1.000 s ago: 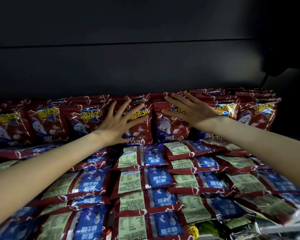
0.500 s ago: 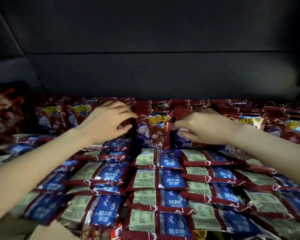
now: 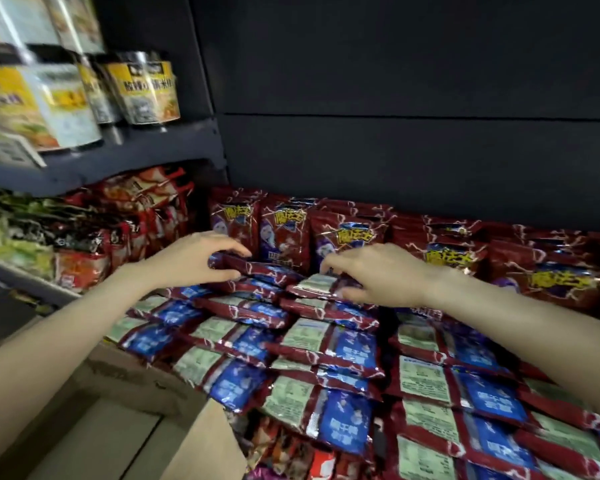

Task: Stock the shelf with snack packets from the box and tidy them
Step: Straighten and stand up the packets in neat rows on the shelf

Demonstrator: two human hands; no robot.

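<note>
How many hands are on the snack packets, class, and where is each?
2. The left hand grips a dark red packet in front of the upright row; the right hand pinches a green-labelled packet just right of it. No others show.

Snack packets (image 3: 329, 344) are dark red with white crackle lines, blue and pale green back panels; upright ones (image 3: 354, 237) at twelve o'clock carry yellow lettering. Tubs (image 3: 146, 88) at ten o'clock wear yellow labels.

Cardboard box (image 3: 201, 441) cut off below; cups (image 3: 32, 102) at upper left blurred.
</note>
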